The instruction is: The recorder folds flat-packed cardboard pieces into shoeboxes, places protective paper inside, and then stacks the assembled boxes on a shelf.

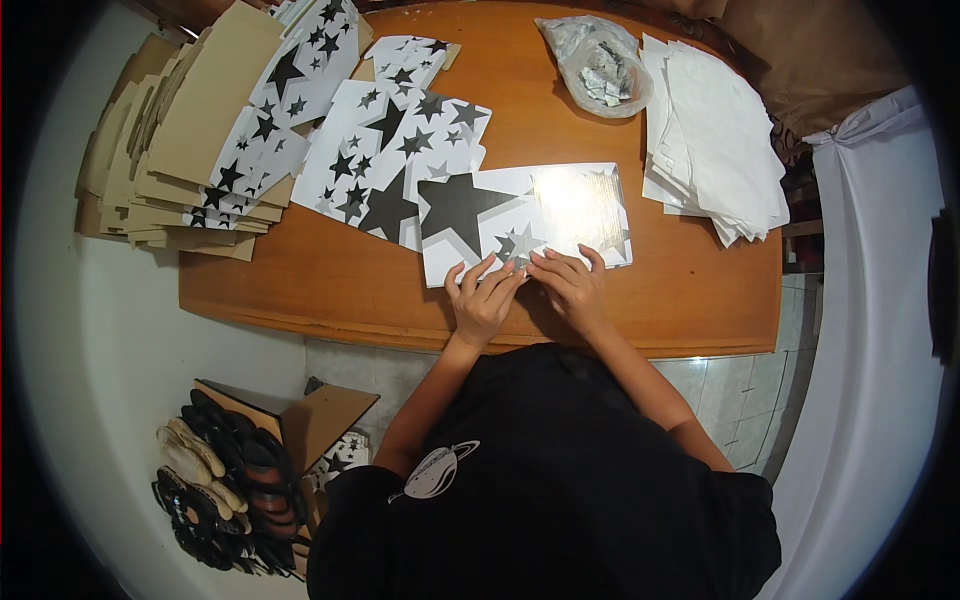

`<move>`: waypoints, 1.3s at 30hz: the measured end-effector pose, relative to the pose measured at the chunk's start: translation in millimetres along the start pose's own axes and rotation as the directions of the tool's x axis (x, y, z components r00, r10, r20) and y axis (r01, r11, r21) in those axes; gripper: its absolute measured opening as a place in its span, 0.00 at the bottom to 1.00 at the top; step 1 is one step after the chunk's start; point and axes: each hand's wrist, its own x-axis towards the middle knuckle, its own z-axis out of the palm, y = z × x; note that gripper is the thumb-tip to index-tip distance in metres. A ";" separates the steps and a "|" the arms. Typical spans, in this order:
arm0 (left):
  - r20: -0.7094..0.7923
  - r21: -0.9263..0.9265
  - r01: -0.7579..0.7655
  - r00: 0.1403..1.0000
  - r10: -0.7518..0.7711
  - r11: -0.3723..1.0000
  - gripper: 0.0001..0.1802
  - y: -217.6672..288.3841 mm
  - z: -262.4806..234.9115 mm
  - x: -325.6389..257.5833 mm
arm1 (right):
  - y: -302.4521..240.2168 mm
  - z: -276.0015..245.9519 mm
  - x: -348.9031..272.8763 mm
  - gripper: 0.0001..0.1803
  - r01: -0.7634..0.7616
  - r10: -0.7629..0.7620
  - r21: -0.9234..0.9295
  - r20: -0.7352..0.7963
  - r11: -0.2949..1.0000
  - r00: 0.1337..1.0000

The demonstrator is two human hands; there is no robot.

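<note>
In the head view, the white star-printed box [525, 212] lies in front of you on the wooden surface [690, 300], its long side running across your body and a glossy sheen on its right half. Both of your hands are at its near edge, so nearly all of the box reaches away beyond your fingertips.

Your left hand [482, 302] is at the near edge, left of the middle, with its fingers bent and slightly spread and their tips on the printed face. Your right hand [570, 285] is just beside it, fingers likewise bent and a little apart, the tips by the grey star. The thumbs are hard to make out, so you cannot tell whether either hand pinches the edge or only presses on it. The box runs out past your hands on both sides, farther to the left than the fingers of your left hand.

Just left of the box and beyond it, star-printed card pieces [345, 165] lie flat, and farther left is a stack of brown cardboard [205, 100]. Toward the far right you have a clear plastic bag [600, 65] and, beside it, a pile of white sheets [710, 135].
</note>
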 end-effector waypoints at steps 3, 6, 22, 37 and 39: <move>0.080 0.022 -0.080 0.994 0.078 0.997 0.11 -6.9 -2.9 -2.7 | 4.5 4.6 -2.5 0.17 0.044 -0.045 -0.026 -0.042 0.999 0.998; 0.194 0.003 -0.230 0.955 0.225 0.973 0.14 -27.9 -22.3 4.4 | 3.3 -3.2 -1.7 0.18 0.078 -0.076 -0.059 0.029 0.995 0.997; 0.460 0.005 0.068 0.886 -0.063 0.998 0.36 -85.1 -5.6 68.3 | 39.5 4.8 87.7 0.27 0.163 -0.067 -0.116 0.579 0.980 0.813; 0.696 -0.070 -0.377 0.644 0.316 0.924 0.67 -2.5 36.3 126.3 | 44.5 -46.0 -26.6 0.32 -0.465 0.448 0.183 0.132 0.866 0.884; 0.729 -0.076 -0.430 0.592 0.345 0.899 0.67 16.2 48.3 133.8 | 43.6 -47.2 -30.5 0.36 -0.416 0.403 0.240 0.102 0.877 0.910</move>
